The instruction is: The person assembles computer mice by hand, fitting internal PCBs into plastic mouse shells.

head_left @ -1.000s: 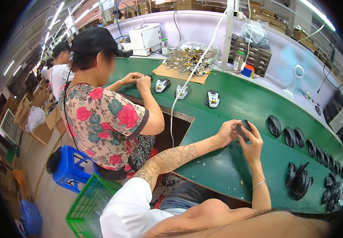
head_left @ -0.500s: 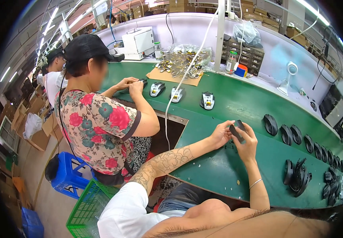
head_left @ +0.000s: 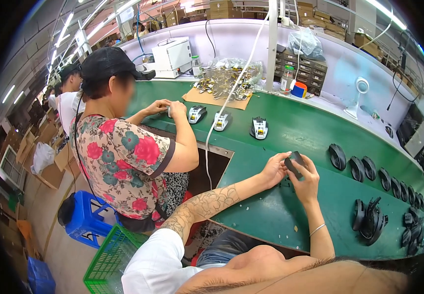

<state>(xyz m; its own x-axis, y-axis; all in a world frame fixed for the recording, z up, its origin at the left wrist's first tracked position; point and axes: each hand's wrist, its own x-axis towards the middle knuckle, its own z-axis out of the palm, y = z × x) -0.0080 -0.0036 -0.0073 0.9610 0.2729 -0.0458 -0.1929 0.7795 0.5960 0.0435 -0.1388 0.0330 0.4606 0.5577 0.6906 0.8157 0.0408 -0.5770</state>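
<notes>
Above the green bench [head_left: 266, 215], a flat black plastic piece [head_left: 296, 165], apparently a mouse cover, sits between my two hands. My left hand [head_left: 273, 170] pinches its left edge with thumb and fingertips. On the other side, my right hand [head_left: 307, 181] grips it between thumb and fingers. Tiny dark bits [head_left: 286, 184] lie on the bench just under my hands. Farther off stand partly built white-and-black mice, one [head_left: 259, 128] nearest to me, another [head_left: 221, 120] and a third [head_left: 197, 114] to its left.
Black mouse shells [head_left: 337, 157] run in a row along the right. Nested black parts [head_left: 369, 223] stand nearer at right. At left a co-worker [head_left: 124, 157] handles a small pale part. Metallic pieces [head_left: 229, 81] lie on cardboard behind a hanging white cable [head_left: 207, 152]. A green basket [head_left: 106, 259] stands lower left.
The black piece has tilted in my fingers, showing more of its broad face. The co-worker's hands have shifted slightly left and down. The whole view has moved a little.
</notes>
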